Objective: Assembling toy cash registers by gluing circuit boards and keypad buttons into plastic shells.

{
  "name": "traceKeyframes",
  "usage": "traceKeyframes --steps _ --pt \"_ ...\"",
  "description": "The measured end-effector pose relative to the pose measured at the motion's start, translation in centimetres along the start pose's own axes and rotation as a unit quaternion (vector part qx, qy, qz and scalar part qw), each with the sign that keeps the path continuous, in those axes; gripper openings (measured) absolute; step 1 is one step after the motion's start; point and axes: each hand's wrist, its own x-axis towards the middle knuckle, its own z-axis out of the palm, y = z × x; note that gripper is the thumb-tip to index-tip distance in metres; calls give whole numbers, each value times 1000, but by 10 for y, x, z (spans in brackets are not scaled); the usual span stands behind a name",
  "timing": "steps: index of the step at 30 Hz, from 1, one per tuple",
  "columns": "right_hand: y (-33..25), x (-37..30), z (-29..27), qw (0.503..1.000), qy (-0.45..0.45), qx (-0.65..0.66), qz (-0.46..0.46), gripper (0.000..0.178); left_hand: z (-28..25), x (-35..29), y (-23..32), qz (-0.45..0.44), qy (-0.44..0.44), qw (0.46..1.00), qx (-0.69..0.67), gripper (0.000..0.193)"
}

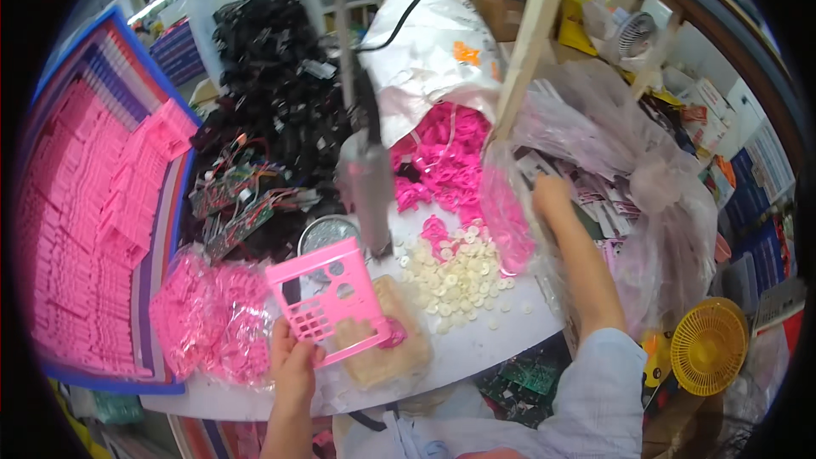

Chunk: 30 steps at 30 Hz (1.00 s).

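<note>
My left hand [295, 364] grips the lower left edge of a pink plastic casing panel [327, 296], holding it tilted above the front of the white table. The panel has round openings and a grid of small square holes. Below it lies a tan block [398, 357] in clear wrap. My right hand [551, 192] reaches far right into an open clear plastic bag [586, 123] of flat pale parts [605, 214]. Its fingers are curled in at the bag's mouth; whatever they hold is not distinguishable.
An upright grey powered screwdriver [365, 187] hangs mid-table. Around it are off-white discs [459, 280], bright pink parts [442, 153] spilling from a white sack [433, 42], a metal tin [330, 234], circuit boards [246, 221], heaped black parts [280, 102], bagged pink parts [212, 314] and a blue-edged crate [183, 229].
</note>
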Motion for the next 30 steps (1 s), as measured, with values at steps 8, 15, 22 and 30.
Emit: traceKeyframes --steps 8,15,22,30 --pt "-5 -128 -108 661 64 745 54 23 -15 -13 -12 -55 73 988 -120 37" --pt "-230 -269 -141 614 -109 766 -154 32 2 -7 -53 -54 -30 979 -193 36" --pt "-250 -243 -160 470 -237 822 -216 58 2 -16 -25 -111 8 990 -87 53" --pt "-274 -266 -149 448 -245 838 -192 60 7 -16 -41 159 96 939 289 88"
